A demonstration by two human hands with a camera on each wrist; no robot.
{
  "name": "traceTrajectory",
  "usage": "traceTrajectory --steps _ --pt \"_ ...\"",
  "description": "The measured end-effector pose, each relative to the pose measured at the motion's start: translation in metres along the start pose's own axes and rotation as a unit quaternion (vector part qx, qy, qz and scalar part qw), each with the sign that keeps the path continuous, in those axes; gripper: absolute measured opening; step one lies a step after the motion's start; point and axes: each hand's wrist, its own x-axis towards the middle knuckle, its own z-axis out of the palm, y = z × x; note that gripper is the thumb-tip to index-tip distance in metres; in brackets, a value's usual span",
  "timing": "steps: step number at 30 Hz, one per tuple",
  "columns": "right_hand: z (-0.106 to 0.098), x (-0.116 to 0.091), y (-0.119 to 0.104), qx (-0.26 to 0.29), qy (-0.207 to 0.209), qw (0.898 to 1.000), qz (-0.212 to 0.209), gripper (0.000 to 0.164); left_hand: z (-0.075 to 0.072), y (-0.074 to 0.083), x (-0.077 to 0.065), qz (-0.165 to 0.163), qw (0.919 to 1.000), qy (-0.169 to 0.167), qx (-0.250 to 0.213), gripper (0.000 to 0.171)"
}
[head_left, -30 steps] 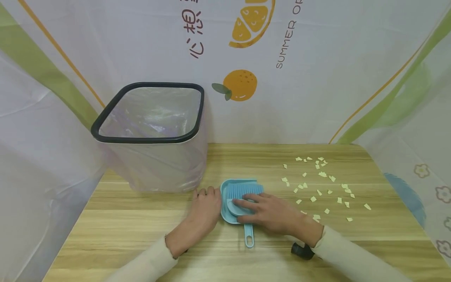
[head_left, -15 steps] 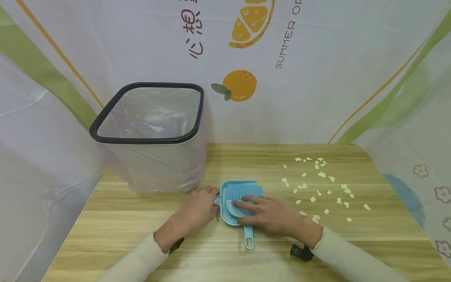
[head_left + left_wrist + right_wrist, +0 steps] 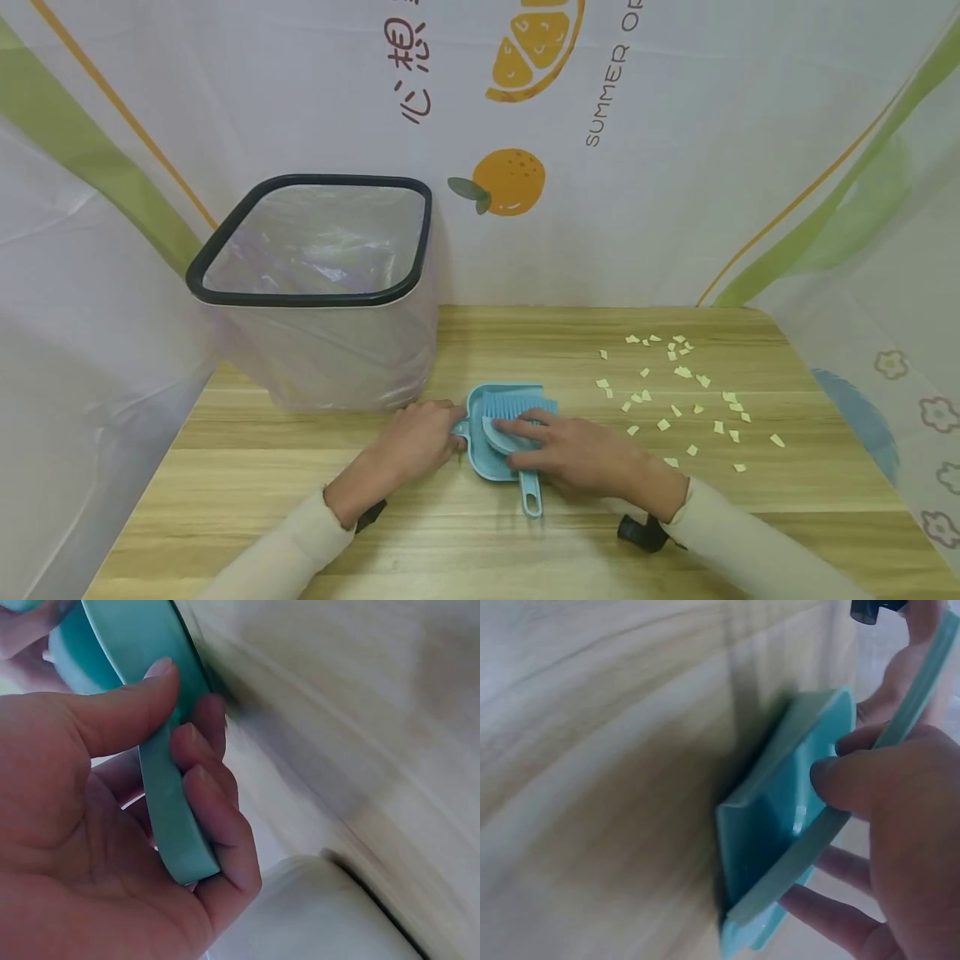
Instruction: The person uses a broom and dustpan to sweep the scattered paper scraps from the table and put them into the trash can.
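Observation:
A light blue dustpan (image 3: 478, 461) lies on the wooden table in the head view, its opening toward the right. My left hand (image 3: 422, 437) grips its short handle, which the left wrist view shows as a handle (image 3: 171, 810) between the thumb and curled fingers. Inside the pan lies a matching blue hand brush (image 3: 517, 406), bristles toward the back and its slotted handle end toward me. My right hand (image 3: 588, 454) holds the brush from the right. In the right wrist view, thumb and fingers pinch the brush (image 3: 791, 862) over the dustpan (image 3: 761, 825). The right palm is hidden in the head view.
Several small pale yellow paper scraps (image 3: 682, 372) are scattered on the table's right half. A bin with a black rim (image 3: 307, 299) and a clear liner stands at the back left. White printed sheeting (image 3: 637, 225) hangs behind and along both sides.
My left hand has shifted left from the pan's edge and taken hold of the dustpan handle. The brush handle end has tilted slightly and moved back under my right hand.

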Motion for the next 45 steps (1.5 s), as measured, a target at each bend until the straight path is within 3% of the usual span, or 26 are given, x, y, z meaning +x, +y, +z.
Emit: traceTrajectory --steps 7,12,17,25,31,45 --pt "-0.007 0.003 0.005 0.077 0.057 0.995 0.036 0.025 -0.001 0.0 0.001 0.003 0.9999 -0.003 0.014 0.029" --pt "-0.012 0.005 0.011 0.106 0.097 0.987 0.069 0.03 -0.001 0.0 0.002 0.002 0.9999 -0.003 0.017 0.031" --pt "-0.019 0.004 0.016 0.148 0.139 0.971 0.122 0.032 -0.002 0.002 0.002 -0.001 0.9998 0.001 0.021 0.03" --pt "-0.032 -0.001 0.026 0.192 0.192 0.935 0.228 0.018 -0.002 0.002 0.002 0.002 0.9999 0.008 0.013 0.027" --pt "-0.044 -0.009 0.027 0.187 0.207 0.913 0.296 0.017 -0.003 0.002 0.002 0.006 0.9999 0.009 0.012 0.022" --pt "-0.048 -0.026 0.018 0.194 0.191 0.891 0.363 0.011 -0.004 0.002 0.004 -0.001 0.9999 0.001 0.011 0.022"
